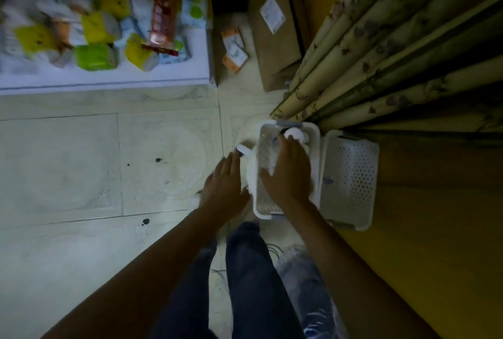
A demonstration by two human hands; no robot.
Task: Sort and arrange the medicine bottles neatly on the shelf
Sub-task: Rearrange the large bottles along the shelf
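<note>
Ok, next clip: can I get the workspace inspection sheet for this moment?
Surface: pale tiled floor with dark specks.
Job's things: white perforated basket with a white-capped bottle at its far end; small bottle just outside it; second perforated basket on the other side.
Clutter: mixed packets on the white shelf; small boxes; cardboard box; clear plastic bag.
Hands: left hand flat, fingers straight, by the small bottle; right hand spread over the first basket; contact unclear.
Cables: thin dark strands by the legs; cannot tell if they are cables.
Surroundings: patterned curtain.
</note>
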